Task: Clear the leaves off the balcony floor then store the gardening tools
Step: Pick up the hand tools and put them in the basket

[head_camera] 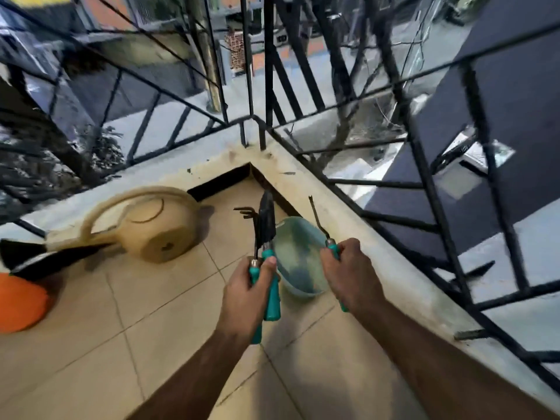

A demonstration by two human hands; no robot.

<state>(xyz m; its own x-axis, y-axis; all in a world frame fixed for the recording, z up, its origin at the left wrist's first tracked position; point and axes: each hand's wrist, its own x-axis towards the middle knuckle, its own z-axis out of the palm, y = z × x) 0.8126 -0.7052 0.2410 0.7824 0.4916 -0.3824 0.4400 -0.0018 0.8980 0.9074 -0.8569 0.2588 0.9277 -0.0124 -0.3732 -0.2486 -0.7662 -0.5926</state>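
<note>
Item one, a black-bladed metal hand trowel with a teal plastic handle, is standing blade-up above the tiled corner of the balcony, its handle being gripped by the left hand. Item two, a small black-pronged hand rake on a matching teal handle, is being held in that same fist just beside the trowel, its tines pointing left. Item three, a thin dark metal weeding tool with a teal handle, is being gripped by the right hand, fingers curling round the handle, the shaft angling up and away toward the ledge. Lying between and just beyond the two hands, a pale blue-green round plastic basin is sitting on the beige square floor tiles, near the corner. To the left, a tan plastic watering can is resting on its side on the tiles, blurred by camera motion. At the far left edge, an orange rounded object and a black shape above it are showing only in part; what they are cannot be told. A cream-coloured concrete ledge is bordering the floor, carrying a black metal railing of slanted bars.
</note>
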